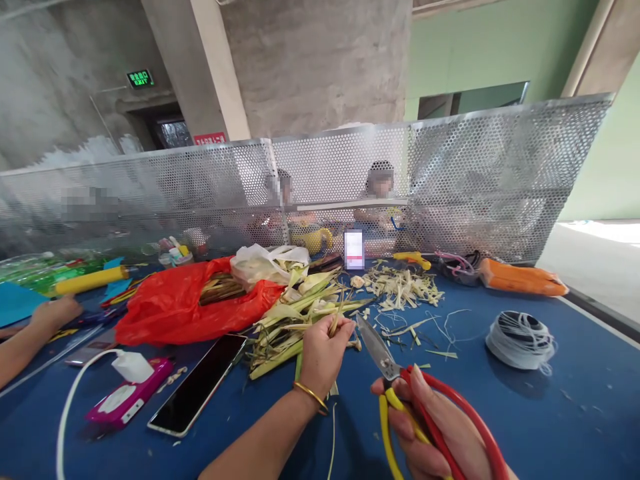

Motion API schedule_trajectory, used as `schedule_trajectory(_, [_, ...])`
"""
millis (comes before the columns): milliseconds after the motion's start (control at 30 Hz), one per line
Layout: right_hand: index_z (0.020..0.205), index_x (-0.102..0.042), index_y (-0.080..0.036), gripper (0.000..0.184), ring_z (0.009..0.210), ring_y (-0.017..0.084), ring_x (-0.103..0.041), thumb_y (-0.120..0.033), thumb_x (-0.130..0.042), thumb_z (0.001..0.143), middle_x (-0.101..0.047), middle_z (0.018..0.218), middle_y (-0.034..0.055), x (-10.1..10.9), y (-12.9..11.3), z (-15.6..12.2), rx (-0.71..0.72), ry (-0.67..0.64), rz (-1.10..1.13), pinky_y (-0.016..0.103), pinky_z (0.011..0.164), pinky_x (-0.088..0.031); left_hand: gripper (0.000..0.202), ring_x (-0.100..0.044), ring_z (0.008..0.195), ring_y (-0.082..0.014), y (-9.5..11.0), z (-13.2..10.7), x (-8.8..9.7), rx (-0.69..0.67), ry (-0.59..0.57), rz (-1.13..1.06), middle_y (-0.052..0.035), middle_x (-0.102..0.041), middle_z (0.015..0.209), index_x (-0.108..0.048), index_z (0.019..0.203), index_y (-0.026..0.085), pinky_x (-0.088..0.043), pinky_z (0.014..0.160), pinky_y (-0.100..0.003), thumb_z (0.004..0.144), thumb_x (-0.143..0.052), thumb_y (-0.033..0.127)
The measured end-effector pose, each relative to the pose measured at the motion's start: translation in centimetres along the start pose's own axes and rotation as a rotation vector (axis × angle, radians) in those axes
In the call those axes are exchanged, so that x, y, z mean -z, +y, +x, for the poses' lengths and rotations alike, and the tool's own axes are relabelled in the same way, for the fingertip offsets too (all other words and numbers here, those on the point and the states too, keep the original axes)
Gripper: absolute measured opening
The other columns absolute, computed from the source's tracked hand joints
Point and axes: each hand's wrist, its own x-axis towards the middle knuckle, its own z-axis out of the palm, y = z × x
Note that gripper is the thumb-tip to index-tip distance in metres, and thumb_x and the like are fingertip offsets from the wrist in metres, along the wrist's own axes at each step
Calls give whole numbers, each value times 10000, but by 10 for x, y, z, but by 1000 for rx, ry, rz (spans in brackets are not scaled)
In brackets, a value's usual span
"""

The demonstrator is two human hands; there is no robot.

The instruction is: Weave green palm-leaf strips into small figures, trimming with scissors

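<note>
Pinching a dry strip (334, 325) in the fingers of the left hand (320, 357), beside the husk pile (280, 333); grasping scissors (375, 345) in the right hand (453, 427), with open bench (560, 430) rightward, around the string coil (500, 341).

Scissors' red handle (477, 412) cut by bottom edge; heads (381, 179) behind mesh screen (475, 160) blurred; upright display (354, 248) illegible

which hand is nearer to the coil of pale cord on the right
Right. The right hand, gripping red-handled scissors, is nearer the camera and left of the coil; the left hand is farther left, by the husk pile.
</note>
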Motion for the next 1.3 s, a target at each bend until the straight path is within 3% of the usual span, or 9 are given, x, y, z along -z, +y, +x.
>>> schedule_trajectory(167, [1016,-616,-203,416,429,95,-479,-554,-609,793,-565,601,-25,42,-15,-19,215,323,-877,190,389,-353,251,-222,392,-45,8,-1,1,324,-69,-338,108,-309,422,-594,675,161,-185,387,-185,611,-730,361])
schedule_trajectory(267, [1112,-626,-236,341,765,242,-654,-363,-611,796,-693,915,67,66,-29,-28,400,489,-1618,287,624,-472,330,-118,380,-21,12,-2,0,459,-185,-507,140,-219,412,-536,661,168,-84,367,-173,545,-782,355])
schedule_trajectory(400, [1099,-634,-227,345,725,254,-667,-165,-484,794,-680,894,83,76,-36,-32,379,436,-2142,307,597,-453,392,-126,384,1,17,-1,-4,529,-280,-604,136,-245,441,-525,640,147,-54,368,-157,504,-817,370])
schedule_trajectory(567, [815,-684,-213,158,712,222,-630,-180,-536,770,-654,848,77,49,-52,-24,454,367,-2123,288,595,-426,368,-153,377,14,28,2,-15,621,-333,-660,127,-290,461,-587,697,104,-43,371,-155,529,-803,349])
schedule_trajectory(667, [997,-684,-231,237,690,166,-604,-337,-537,844,-669,870,40,27,-65,-2,557,346,-1683,258,610,-428,342,-161,371,10,34,1,-26,624,-329,-668,126,-285,449,-591,698,106,-44,371,-158,542,-795,331])
schedule_trajectory(833, [681,-625,-158,315,373,79,-365,-444,-560,793,-438,422,-67,16,-66,52,477,304,-1155,199,391,-295,390,-159,362,2,28,-3,-37,597,-292,-647,129,-265,432,-504,622,153,-42,378,-173,518,-818,360])
schedule_trajectory(1033, [703,-638,-142,359,437,119,-512,-356,-428,900,-533,466,-11,38,-109,87,537,524,-1623,217,466,-387,439,-170,368,6,12,3,-34,687,-244,-696,127,-298,481,-570,785,130,-45,375,-148,571,-813,427])
schedule_trajectory(1167, [714,-665,-116,169,766,228,-639,-168,-539,814,-663,748,139,52,-160,93,613,759,-1860,322,707,-425,353,-264,372,0,12,5,-32,830,-293,-770,73,-413,551,-590,864,114,-99,358,-131,762,-671,442])
schedule_trajectory(1300, [708,-666,-86,153,939,318,-608,-135,-550,795,-668,868,215,48,-168,79,684,826,-2074,480,934,-332,194,-328,369,-7,15,4,-31,837,-303,-820,50,-433,566,-614,820,99,-154,343,-132,874,-549,274])
